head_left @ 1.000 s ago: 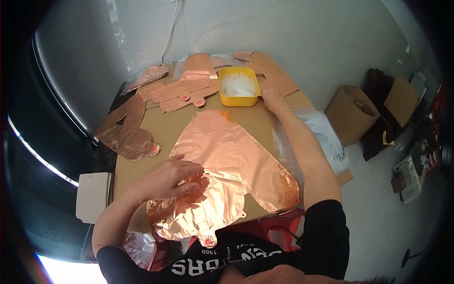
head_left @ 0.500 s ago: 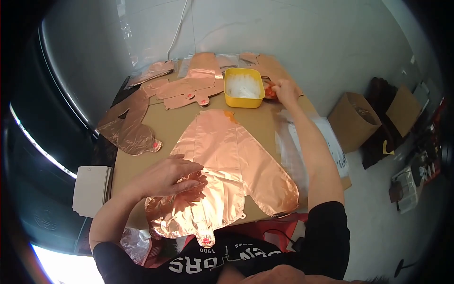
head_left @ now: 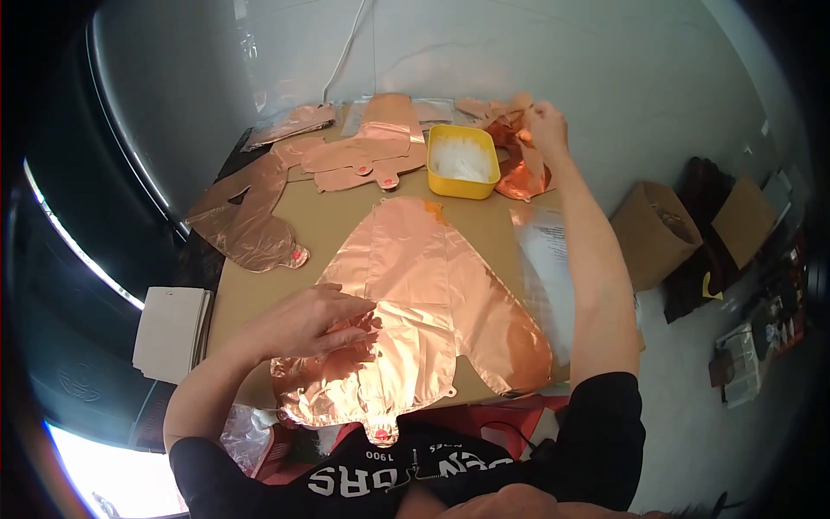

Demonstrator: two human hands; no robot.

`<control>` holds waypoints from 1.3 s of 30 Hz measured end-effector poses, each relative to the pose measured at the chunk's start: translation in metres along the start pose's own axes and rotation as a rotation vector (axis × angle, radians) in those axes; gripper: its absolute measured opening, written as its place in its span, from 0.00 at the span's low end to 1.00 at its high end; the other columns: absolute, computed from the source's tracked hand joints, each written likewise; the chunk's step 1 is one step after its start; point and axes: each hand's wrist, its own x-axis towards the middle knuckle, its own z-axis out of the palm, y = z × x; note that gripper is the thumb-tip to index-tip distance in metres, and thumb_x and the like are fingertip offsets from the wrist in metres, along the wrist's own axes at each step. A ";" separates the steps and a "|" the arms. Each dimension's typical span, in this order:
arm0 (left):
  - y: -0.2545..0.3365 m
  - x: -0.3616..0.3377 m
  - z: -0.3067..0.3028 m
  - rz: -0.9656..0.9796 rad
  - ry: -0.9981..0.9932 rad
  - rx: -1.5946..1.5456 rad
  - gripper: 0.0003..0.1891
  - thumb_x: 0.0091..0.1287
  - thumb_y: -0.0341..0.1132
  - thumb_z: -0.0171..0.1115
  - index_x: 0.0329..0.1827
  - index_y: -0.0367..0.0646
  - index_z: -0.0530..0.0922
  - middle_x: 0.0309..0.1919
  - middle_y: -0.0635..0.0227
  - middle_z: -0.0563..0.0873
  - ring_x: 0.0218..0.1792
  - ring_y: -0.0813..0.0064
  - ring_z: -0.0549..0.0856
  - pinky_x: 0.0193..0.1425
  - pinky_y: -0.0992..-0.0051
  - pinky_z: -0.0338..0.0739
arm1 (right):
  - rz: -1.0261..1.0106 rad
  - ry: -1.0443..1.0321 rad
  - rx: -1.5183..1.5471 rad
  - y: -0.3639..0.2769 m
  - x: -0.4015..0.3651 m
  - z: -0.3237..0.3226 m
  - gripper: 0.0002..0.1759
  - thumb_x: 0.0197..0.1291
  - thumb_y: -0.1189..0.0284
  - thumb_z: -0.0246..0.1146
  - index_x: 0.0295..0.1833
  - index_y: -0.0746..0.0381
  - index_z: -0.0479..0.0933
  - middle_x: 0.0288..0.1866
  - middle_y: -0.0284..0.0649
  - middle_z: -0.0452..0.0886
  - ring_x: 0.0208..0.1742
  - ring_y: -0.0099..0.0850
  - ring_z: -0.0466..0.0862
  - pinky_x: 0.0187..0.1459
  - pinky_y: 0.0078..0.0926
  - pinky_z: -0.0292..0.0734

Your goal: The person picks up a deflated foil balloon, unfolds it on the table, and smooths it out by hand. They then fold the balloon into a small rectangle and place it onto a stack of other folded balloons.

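Note:
A large copper-coloured foil sheet (head_left: 406,268) lies flat at the front of the table. My left hand (head_left: 324,320) rests on its left part, fingers spread and apart. At the back right, my right hand (head_left: 546,130) is closed on another copper foil piece (head_left: 523,173), which is partly lifted and bent beside the yellow tub (head_left: 462,186) of white material. Left of the tub lie more foil pieces (head_left: 367,156), and a darker foil shape (head_left: 251,225) is further left.
Clear plastic sleeves (head_left: 546,251) lie under my right forearm. A stack of white cards (head_left: 171,333) stands by the left table edge. To the right of the table is an open cardboard box (head_left: 653,233). A white cable hangs on the wall.
My right hand has moved up and back, raising the foil piece beside the tub, so more of that piece shows. My left hand stays on the large sheet.

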 end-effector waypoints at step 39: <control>-0.025 0.093 0.036 -0.559 -0.025 -1.393 0.42 0.72 0.68 0.44 0.64 0.31 0.72 0.54 0.53 0.81 0.54 0.65 0.82 0.58 0.64 0.78 | -1.199 -0.650 0.186 -0.192 -0.260 -0.098 0.12 0.48 0.72 0.65 0.35 0.68 0.72 0.51 0.55 0.82 0.46 0.44 0.87 0.44 0.33 0.86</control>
